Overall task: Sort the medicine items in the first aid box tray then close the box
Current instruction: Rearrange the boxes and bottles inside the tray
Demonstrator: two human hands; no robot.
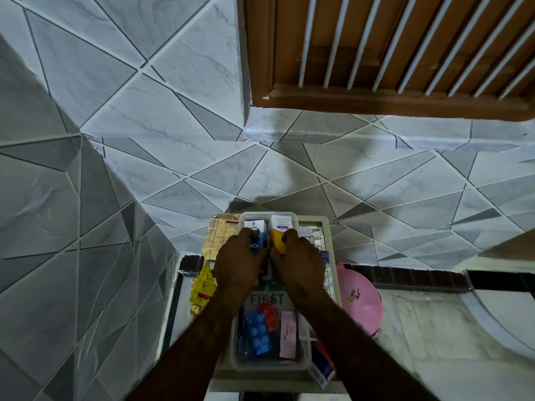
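Tray (240, 363): clear plastic, set over white first aid box (330, 227); blue blister pack (258, 332) and pink carton (288, 334) at near end. Left hand (240, 264) curled round blue-white carton (256, 227), right hand (298, 261) round yellow-white carton (279, 227).

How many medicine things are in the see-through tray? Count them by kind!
Standing boxes: 2, the blue-and-white box in the left hand and the orange-and-white box in the right hand.
Pill sheets: 2, the blue pill sheet and the red pill sheet.
Flat packs: 1, the pink pack.
Total: 5 showing in the tray; the arms may hide more.
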